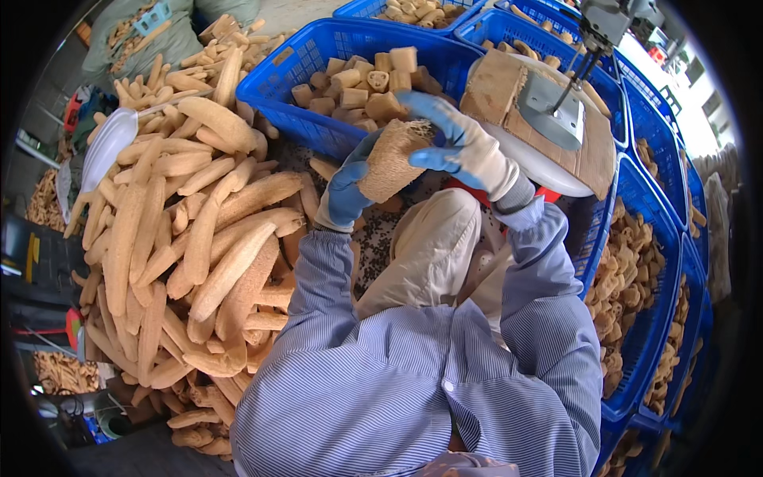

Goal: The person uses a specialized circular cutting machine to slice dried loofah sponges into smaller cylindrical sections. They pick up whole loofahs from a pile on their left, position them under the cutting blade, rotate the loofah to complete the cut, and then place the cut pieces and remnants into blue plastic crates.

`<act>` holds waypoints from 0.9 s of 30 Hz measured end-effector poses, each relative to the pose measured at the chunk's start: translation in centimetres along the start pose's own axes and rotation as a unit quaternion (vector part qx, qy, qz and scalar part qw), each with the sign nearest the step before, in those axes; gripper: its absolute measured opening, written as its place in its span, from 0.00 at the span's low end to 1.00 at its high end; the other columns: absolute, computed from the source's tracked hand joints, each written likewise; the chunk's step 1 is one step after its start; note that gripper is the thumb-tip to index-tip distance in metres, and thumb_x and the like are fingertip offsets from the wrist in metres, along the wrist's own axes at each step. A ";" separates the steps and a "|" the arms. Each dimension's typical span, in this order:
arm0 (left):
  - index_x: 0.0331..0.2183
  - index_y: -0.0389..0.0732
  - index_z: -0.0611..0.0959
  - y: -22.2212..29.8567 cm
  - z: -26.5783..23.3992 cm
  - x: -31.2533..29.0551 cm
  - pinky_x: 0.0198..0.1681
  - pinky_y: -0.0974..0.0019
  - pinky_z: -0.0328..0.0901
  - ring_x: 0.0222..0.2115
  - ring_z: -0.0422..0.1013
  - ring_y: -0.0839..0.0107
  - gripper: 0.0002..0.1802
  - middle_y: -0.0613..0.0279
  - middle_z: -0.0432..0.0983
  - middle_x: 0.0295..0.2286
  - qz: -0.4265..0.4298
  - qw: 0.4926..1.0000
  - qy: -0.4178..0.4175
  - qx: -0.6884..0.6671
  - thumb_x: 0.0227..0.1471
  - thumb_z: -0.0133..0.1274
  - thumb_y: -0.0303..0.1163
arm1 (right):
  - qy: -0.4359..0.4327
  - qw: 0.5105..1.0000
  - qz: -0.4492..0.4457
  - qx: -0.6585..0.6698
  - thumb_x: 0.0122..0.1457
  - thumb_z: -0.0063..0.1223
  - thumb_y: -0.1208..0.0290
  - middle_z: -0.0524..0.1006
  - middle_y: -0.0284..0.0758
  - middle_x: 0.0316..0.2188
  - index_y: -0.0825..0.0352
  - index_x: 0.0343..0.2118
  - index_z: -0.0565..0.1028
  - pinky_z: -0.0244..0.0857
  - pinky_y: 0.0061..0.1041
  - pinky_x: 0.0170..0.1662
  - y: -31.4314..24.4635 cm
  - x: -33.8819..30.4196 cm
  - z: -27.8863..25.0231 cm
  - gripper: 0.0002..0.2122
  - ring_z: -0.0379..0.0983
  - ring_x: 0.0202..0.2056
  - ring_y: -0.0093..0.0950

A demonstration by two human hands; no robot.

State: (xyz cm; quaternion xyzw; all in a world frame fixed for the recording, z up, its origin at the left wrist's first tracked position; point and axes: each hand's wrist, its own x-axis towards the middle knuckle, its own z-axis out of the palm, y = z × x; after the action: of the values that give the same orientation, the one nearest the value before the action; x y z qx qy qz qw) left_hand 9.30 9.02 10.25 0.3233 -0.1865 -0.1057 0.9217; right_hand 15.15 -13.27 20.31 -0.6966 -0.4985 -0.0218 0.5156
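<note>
In front of my lap I hold a short, thick cut piece of dried loofah (393, 161), its upper right end frayed. My left hand (346, 193), in a blue-and-white glove, is closed round its lower left side. My right hand (470, 149), gloved alike, curves about the right end; its thumb lies against the loofah and its fingers arch over the frayed edge. Just beyond my hands stands a blue plastic basket (274, 83) with cut loofah pieces (362, 86) in it. A large heap of whole dried loofahs (207, 211) lies to my left.
At the right front a cutting machine (554, 107) has a cardboard-covered table (493, 87) beside my right hand. Several blue baskets (664, 318) of loofah pieces line the right side. A white plastic scoop-like thing (110, 147) lies on the heap. Dark seeds (373, 246) cover the floor near my legs.
</note>
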 end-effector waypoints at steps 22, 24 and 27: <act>0.58 0.41 0.70 -16.5 12.5 6.6 0.55 0.42 0.67 0.58 0.63 0.45 0.33 0.46 0.66 0.57 -0.338 0.864 -0.030 -0.373 0.56 0.52 0.49 | 0.667 0.667 0.213 -0.256 0.60 0.60 0.73 0.81 0.37 0.42 0.70 0.48 0.78 0.73 0.24 0.49 -9.6 -43.3 -12.3 0.14 0.78 0.41 0.24; 0.58 0.42 0.71 -17.4 13.2 6.9 0.55 0.40 0.67 0.58 0.63 0.42 0.34 0.45 0.65 0.57 -0.360 0.833 0.013 -0.420 0.57 0.50 0.52 | 0.528 0.542 0.535 -0.376 0.61 0.57 0.64 0.80 0.38 0.46 0.63 0.51 0.77 0.70 0.28 0.52 -8.4 -50.9 -12.7 0.17 0.76 0.46 0.34; 0.58 0.43 0.71 -17.6 12.9 6.7 0.58 0.43 0.64 0.58 0.62 0.45 0.30 0.47 0.65 0.57 -0.306 0.869 0.003 -0.388 0.59 0.49 0.48 | 0.355 0.390 0.680 -0.510 0.60 0.56 0.54 0.80 0.36 0.46 0.58 0.47 0.80 0.63 0.33 0.58 -10.0 -48.6 -8.5 0.17 0.71 0.53 0.39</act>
State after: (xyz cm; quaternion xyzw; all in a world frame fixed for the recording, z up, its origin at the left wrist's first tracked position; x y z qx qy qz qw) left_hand 8.78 -13.78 10.23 -0.0194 -0.0191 -0.4452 0.8950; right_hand -12.29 -52.47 4.79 -0.8658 0.4730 -0.1589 0.0378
